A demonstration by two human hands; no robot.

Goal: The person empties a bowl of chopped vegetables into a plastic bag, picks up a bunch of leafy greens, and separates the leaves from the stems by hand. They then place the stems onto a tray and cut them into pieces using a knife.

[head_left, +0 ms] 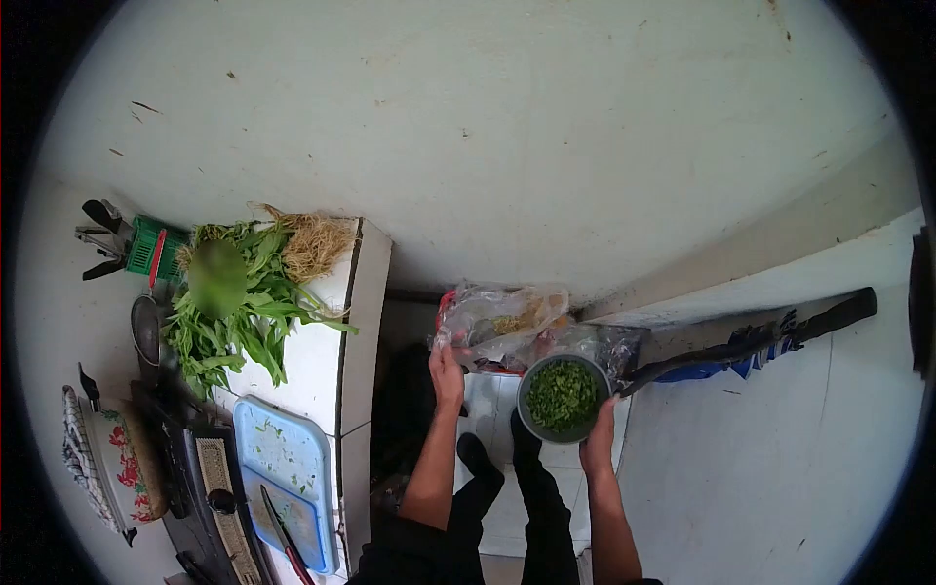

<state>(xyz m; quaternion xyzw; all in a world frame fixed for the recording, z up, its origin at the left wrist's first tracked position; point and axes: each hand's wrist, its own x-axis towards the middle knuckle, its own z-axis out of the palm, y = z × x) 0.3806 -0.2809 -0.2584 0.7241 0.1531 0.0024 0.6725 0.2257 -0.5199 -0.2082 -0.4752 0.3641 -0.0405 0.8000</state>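
A round grey bowl full of chopped green leaves is in my right hand, gripped by its right rim. My left hand is raised at the left edge of a clear plastic bag, its fingers against the plastic. Some pale scraps show inside that bag, which sits low by the wall, just beyond the bowl. The fingertips of my left hand are partly lost against the bag.
Leafy greens with roots lie on the white tiled counter at left. Nearer stand a blue tray with a knife, a stove and a floral pot. A black-wrapped pole leans at right.
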